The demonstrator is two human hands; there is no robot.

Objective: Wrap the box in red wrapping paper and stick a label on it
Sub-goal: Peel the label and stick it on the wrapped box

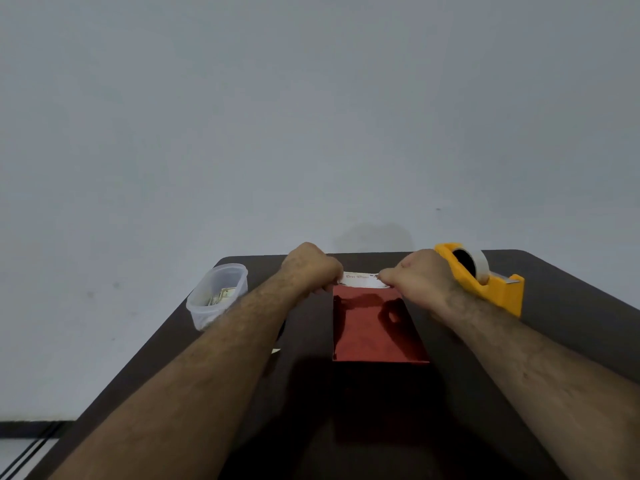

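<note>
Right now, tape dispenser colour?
Yellow tape dispenser, holding a whitish roll; head view.

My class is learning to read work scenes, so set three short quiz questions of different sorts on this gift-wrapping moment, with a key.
1. True or false: the box is already covered in red paper.
2. What do the left hand and right hand pinch between them?
3. The yellow tape dispenser stands: A) right of the box, B) left of it, C) on it.

Key: 1 true; 2 the white label; 3 A.
</note>
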